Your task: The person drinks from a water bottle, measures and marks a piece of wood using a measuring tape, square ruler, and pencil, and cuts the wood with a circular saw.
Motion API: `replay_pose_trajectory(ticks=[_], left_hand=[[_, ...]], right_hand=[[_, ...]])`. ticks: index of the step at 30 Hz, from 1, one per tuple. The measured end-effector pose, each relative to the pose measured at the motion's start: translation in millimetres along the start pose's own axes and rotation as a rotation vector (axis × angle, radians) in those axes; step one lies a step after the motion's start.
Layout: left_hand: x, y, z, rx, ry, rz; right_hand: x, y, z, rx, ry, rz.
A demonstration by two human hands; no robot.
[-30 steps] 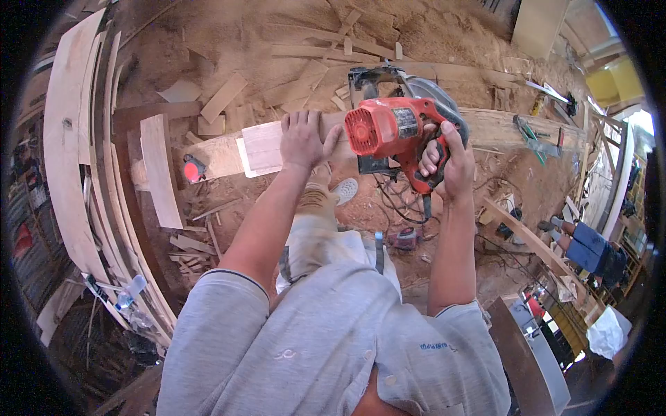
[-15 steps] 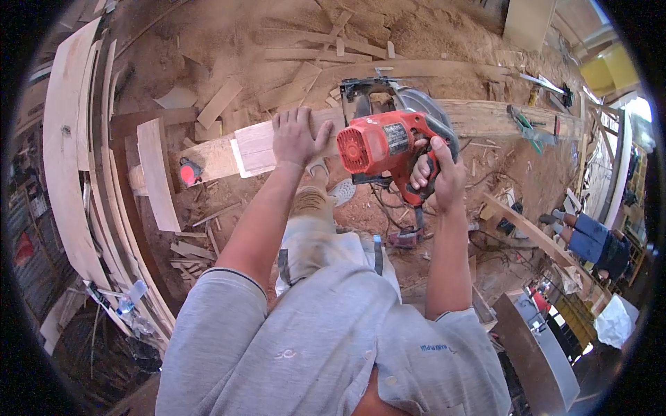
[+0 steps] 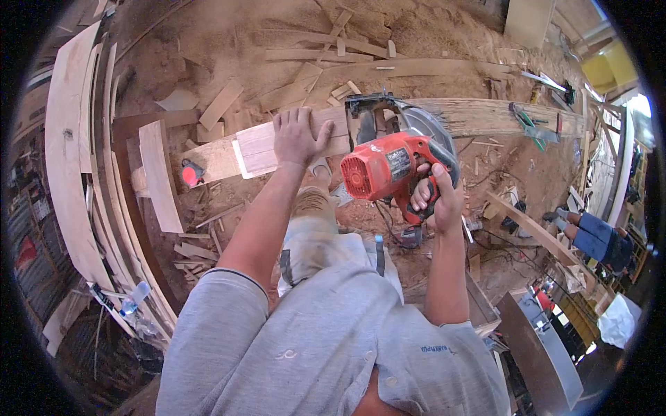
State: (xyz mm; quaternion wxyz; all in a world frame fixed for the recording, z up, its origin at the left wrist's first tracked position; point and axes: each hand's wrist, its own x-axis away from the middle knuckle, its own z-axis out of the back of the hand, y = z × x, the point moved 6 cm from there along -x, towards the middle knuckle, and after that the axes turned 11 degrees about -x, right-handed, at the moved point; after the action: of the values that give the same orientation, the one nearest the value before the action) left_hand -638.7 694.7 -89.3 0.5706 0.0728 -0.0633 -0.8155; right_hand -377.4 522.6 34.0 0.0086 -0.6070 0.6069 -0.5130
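Note:
My left hand (image 3: 298, 136) lies flat on a short pale board (image 3: 257, 152), its fingers stretched out. That board rests on a longer plank (image 3: 216, 161). My right hand (image 3: 438, 197) is wrapped round the rear handle of a red circular saw (image 3: 388, 165). The saw's dark base plate (image 3: 358, 114) is close by the board's right end, to the right of my left hand. The saw's body hides the cutting edge, so I cannot tell whether the blade touches wood.
A red-and-black tape measure (image 3: 191, 172) sits on the plank's left part. Long boards (image 3: 69, 145) stack at the left. Offcuts and sawdust cover the ground. A green-handled tool (image 3: 531, 125) lies on a rough timber (image 3: 479, 116) at right. Another person (image 3: 596, 236) is at far right.
The circular saw has shifted slightly towards my body and to the right, with my right hand on it. Small wood pieces beyond it now show. My left hand stays on the board.

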Motion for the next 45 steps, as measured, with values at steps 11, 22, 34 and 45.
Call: replay_pose_trajectory(ticks=[11, 22, 34, 45], left_hand=[[0, 1, 0, -0.024, -0.01, -0.091], [1, 2, 2, -0.048, 0.016, -0.139], [-1, 7, 6, -0.004, -0.034, -0.085], [0, 9, 8, -0.034, -0.009, -0.071]], right_hand=[[-21, -9, -14, 0.02, -0.023, 0.031], [-68, -36, -52, 0.077, -0.072, 0.037], [-128, -55, -78, -0.067, -0.162, -0.041], [-53, -115, -44, 0.026, -0.016, 0.346]])
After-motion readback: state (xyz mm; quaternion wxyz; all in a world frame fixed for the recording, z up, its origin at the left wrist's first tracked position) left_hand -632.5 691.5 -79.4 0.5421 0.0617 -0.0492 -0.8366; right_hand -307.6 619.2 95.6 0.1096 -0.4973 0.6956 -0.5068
